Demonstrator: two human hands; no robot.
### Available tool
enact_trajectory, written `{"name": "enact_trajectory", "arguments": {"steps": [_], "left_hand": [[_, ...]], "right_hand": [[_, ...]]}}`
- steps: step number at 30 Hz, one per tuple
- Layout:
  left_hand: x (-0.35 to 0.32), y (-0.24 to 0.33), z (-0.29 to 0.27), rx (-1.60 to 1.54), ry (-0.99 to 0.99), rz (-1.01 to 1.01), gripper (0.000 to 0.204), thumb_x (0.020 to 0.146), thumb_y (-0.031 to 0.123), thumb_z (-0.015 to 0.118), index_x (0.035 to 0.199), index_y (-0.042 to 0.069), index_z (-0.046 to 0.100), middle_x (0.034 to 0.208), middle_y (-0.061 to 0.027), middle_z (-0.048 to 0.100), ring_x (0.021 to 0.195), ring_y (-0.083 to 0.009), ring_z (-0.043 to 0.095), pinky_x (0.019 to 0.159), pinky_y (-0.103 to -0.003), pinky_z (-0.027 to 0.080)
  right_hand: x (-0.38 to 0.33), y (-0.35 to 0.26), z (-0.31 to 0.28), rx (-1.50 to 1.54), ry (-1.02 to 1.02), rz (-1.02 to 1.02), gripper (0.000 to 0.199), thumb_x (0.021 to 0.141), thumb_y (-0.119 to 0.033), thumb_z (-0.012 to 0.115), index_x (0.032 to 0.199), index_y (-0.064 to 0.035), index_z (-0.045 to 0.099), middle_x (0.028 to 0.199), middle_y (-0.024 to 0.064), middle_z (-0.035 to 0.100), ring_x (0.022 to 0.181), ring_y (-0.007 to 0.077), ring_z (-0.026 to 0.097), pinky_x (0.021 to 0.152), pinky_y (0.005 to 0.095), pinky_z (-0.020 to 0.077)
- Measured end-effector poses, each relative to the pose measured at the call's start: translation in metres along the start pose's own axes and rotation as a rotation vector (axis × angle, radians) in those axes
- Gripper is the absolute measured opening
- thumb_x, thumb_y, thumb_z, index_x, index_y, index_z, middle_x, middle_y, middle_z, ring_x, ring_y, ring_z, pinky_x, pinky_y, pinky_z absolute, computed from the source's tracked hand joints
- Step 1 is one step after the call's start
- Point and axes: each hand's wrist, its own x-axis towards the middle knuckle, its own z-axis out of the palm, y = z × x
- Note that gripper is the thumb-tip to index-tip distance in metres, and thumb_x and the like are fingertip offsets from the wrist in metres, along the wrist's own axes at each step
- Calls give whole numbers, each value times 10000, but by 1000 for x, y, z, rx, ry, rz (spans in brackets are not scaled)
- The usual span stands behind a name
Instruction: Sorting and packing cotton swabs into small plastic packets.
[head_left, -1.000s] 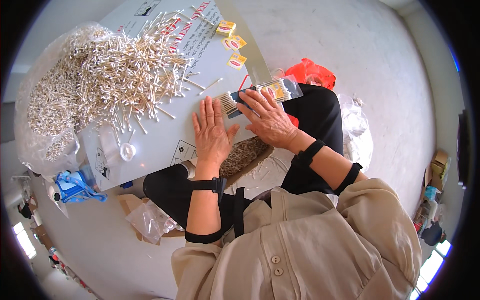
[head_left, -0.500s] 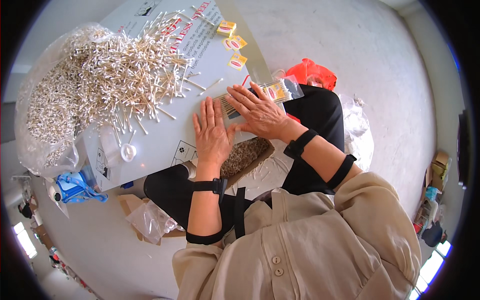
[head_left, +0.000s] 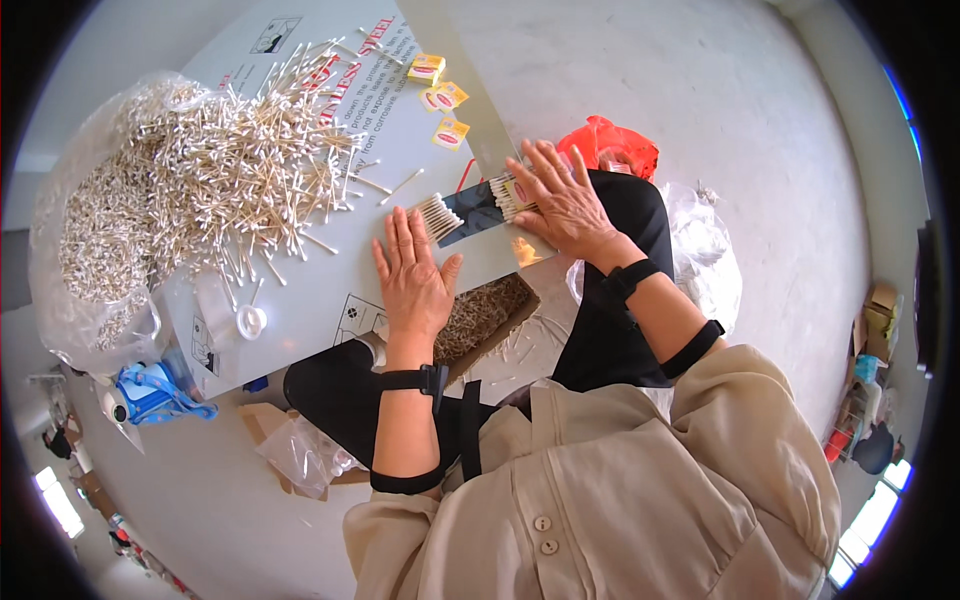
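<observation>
My left hand (head_left: 412, 285) lies flat on the table, fingers stretched out, its fingertips beside a row of cotton swabs (head_left: 438, 216). My right hand (head_left: 570, 208) is spread flat over a second row of cotton swabs (head_left: 506, 198), covering most of it; a bit of yellow label shows under its fingers. Between the two rows is a dark rectangular patch (head_left: 472, 222) on the table. A small yellow-orange scrap (head_left: 525, 252) sits by the table's near edge, below my right hand. Neither hand grips anything.
A large heap of loose cotton swabs (head_left: 230, 170) spills from a clear bag at left. Small yellow label cards (head_left: 445, 97) lie at the far edge. A white round container (head_left: 251, 321) stands near left. Below are a swab-filled box (head_left: 485, 318) and a red bag (head_left: 620, 148).
My right hand has moved right, away from the left, and the hands no longer touch. Swab rows now show apart with the dark patch bared between them. The yellow-orange scrap has come into view.
</observation>
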Motion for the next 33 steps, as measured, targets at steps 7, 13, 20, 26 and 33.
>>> {"name": "enact_trajectory", "arguments": {"steps": [7,13,20,26,33], "left_hand": [[7,34,8,-20,1,-47,796,959,517,430,1516,10,173,1584,-188,158,1474,-321,131,1184,-505,92],[14,51,10,-54,-21,8,794,953,481,465,1521,18,159,1591,-173,139,1477,-320,118,1183,-509,96],[21,65,11,-92,-41,62,790,946,456,493,1517,14,172,1586,-175,159,1475,-320,132,1183,-507,103],[25,68,14,-158,-12,78,739,970,419,475,1504,-11,198,1578,-199,173,1471,-324,158,1176,-494,138],[47,62,19,-1104,384,-151,642,1043,360,341,1500,-50,155,1565,-237,169,1458,-335,178,1180,-414,171]], "right_hand": [[-3,3,19,113,-59,44,766,937,-585,420,1530,-147,211,1591,101,189,1473,270,153,1188,506,44],[-5,3,19,157,-56,49,753,953,-591,382,1531,-145,200,1591,96,190,1474,265,148,1185,519,51],[-4,5,20,183,-30,17,751,958,-591,367,1530,-134,203,1586,111,200,1473,277,148,1183,519,58],[-6,5,17,289,34,66,711,965,-552,402,1506,-110,271,1563,135,253,1458,285,201,1178,510,86],[12,12,32,1583,427,667,532,954,-261,626,1414,-52,462,1371,117,540,1241,151,497,1042,290,387]]}}
